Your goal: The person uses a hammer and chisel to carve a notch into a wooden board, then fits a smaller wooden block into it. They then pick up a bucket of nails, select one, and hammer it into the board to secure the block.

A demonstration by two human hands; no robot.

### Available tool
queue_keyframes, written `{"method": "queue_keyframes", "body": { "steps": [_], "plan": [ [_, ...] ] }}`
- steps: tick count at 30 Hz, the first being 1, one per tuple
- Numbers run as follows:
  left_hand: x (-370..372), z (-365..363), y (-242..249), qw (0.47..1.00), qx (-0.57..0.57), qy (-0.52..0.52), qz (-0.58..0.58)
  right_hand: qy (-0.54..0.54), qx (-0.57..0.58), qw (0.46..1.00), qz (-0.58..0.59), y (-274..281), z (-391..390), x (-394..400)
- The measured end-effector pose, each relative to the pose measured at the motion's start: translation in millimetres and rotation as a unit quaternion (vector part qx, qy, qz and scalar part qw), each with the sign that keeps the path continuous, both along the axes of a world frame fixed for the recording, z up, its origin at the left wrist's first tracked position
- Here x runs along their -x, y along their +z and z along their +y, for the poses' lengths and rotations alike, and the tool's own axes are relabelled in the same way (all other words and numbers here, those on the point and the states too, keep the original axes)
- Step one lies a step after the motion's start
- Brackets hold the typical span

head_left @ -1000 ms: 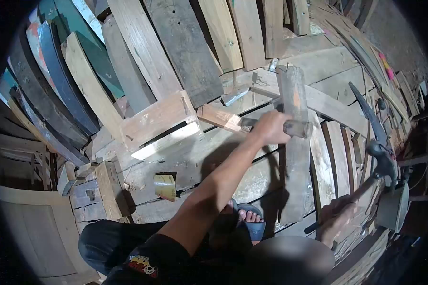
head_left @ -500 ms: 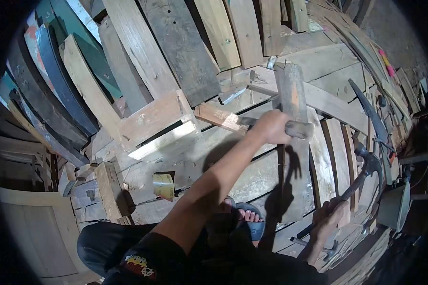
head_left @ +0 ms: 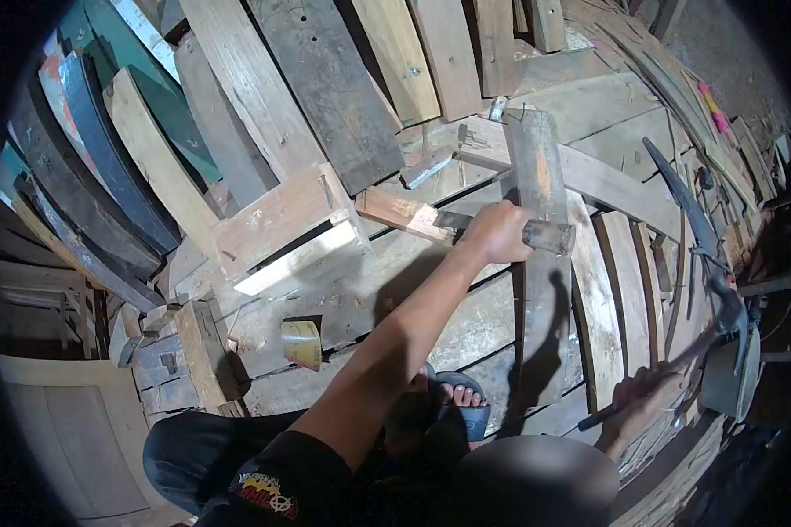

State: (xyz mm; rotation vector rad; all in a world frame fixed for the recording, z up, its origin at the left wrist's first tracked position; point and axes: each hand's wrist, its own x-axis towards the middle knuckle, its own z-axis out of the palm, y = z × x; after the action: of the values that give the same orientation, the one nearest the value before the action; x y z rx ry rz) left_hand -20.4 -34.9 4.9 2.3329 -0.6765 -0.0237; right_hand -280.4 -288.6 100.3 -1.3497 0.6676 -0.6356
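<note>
My left hand (head_left: 498, 233) is closed around a chisel (head_left: 549, 237), which lies across a long grey plank (head_left: 543, 316). The tool's thick round end sticks out to the right of my fist. Its flat dark part points left, over a short wooden block (head_left: 404, 213) with a pale, freshly bared face. At the lower right, my right hand (head_left: 639, 401) grips the handle of a claw hammer (head_left: 731, 307). The hammer head is away from the chisel and smeared by motion.
A row of boards (head_left: 325, 97) leans at the back left. A tape roll (head_left: 301, 343) rests on the slatted planks near my sandalled foot (head_left: 462, 400). A long tapered dark tool (head_left: 681, 193) lies at right. A blurred patch (head_left: 536, 479) covers the bottom edge.
My right hand has swung the hammer outward to the right and slightly down. My left hand and the chisel have stayed almost in place.
</note>
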Motion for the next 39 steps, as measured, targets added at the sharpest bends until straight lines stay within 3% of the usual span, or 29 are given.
{"method": "queue_keyframes", "body": {
  "steps": [3,4,6,8,9,11,15,17,19,21,23,25,27,29,31,32,35,37,39],
  "plan": [
    [-1,-1,0,1.000,0.001,0.002,0.005,-0.032,-0.107,0.992,-0.061,7,19,-12],
    [-1,-1,1,1.000,0.000,0.001,0.008,-0.103,-0.131,0.986,-0.027,6,37,-22],
    [1,0,3,1.000,-0.005,-0.003,0.017,0.029,-0.183,0.981,-0.049,-57,42,-14],
    [4,3,5,1.000,0.004,-0.007,0.017,0.075,-0.117,0.976,0.167,-116,59,-24],
    [5,4,3,1.000,0.014,-0.009,0.012,0.237,-0.118,0.944,0.196,-92,69,-22],
    [-2,3,4,1.000,0.020,-0.015,0.001,0.198,-0.134,0.947,0.216,-86,63,-23],
    [8,8,2,0.999,0.031,-0.010,-0.002,0.169,0.012,0.977,0.131,-67,1,-15],
    [2,4,-2,1.000,0.028,-0.010,-0.006,0.025,-0.012,0.994,0.103,-17,6,-22],
    [3,4,-2,1.000,0.012,-0.012,0.003,0.036,-0.018,0.999,-0.004,3,-8,-25],
    [0,3,-8,1.000,0.010,-0.010,-0.003,-0.056,-0.050,0.997,-0.035,4,8,-39],
    [2,2,-4,1.000,0.003,-0.001,0.002,-0.079,-0.168,0.981,-0.053,-44,30,-43],
    [3,3,-3,1.000,-0.014,-0.001,-0.010,0.029,-0.109,0.992,0.057,-99,61,-39],
    [6,10,-8,0.999,-0.027,-0.020,-0.017,0.234,-0.070,0.950,0.196,-132,70,-20],
    [-3,15,-4,0.999,-0.038,-0.031,-0.020,0.242,0.013,0.952,0.187,-116,52,-13],
    [4,18,-1,0.998,-0.052,-0.035,0.014,0.180,0.127,0.941,0.256,-88,31,-9],
    [4,19,3,0.999,-0.039,-0.038,0.005,0.203,0.174,0.931,0.247,-68,14,-9],
    [0,15,-7,0.999,-0.001,-0.013,-0.030,0.086,0.039,0.991,0.091,-39,-28,-9],
    [-1,15,-8,0.999,0.000,-0.016,-0.040,-0.033,0.018,0.998,0.039,10,-8,-24],
    [2,15,-3,0.999,-0.007,-0.018,-0.033,-0.071,-0.026,0.997,-0.029,3,-3,-33]
  ]
}}
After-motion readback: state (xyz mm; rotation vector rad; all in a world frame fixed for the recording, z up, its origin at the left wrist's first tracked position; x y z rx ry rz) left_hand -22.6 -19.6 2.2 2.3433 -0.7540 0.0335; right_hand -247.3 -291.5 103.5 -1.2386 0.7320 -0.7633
